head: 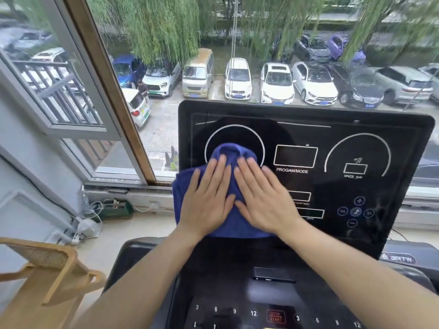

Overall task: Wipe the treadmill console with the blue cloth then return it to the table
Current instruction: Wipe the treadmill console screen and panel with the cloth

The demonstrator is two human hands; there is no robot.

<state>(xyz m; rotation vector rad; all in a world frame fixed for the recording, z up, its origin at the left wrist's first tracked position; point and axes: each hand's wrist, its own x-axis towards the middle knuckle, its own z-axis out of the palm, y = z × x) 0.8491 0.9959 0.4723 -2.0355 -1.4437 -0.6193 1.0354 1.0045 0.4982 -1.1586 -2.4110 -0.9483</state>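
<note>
Both hands flat, fingers spread, pressing cloth point(228, 186) onto console point(332, 186): left hand point(206, 200), right hand point(266, 198), thumbs nearly touching. Open palms for even pressure, no grip. Cloth bunched under and ahead of fingertips, over left dial. Right of hands unwiped, probably.

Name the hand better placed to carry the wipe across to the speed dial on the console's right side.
Right. The right hand lies flat on the blue cloth nearer the unwiped speed dial; the left hand sits by the console's left edge.
</note>
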